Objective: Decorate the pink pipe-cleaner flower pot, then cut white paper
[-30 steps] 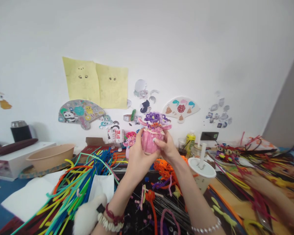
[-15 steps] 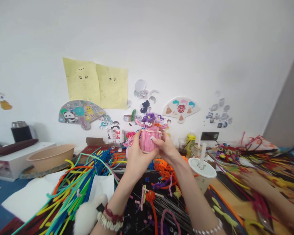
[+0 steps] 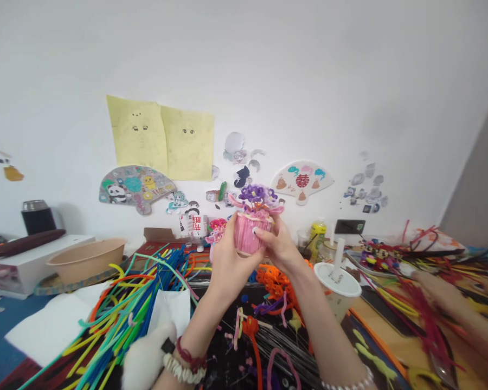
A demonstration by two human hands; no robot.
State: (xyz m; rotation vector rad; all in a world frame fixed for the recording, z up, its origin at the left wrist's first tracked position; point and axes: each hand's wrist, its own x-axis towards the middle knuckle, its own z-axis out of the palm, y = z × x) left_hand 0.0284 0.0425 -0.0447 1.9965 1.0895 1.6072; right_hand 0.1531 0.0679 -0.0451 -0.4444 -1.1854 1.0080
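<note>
Head view: left hand (image 3: 232, 262) and right hand (image 3: 283, 248) still clasp pink pot (image 3: 249, 236), centre frame; co-worker's hand (image 3: 437, 291), lower right, now further right, blurred.

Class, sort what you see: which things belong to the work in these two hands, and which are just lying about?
Part of the work:
- pink pot, held between left hand and right hand
- purple flowers above its rim
- possibly the fuzzy stems, untouched by these hands

Lying about:
- tan bowl
- white-lidded cup
- dark flask
</note>
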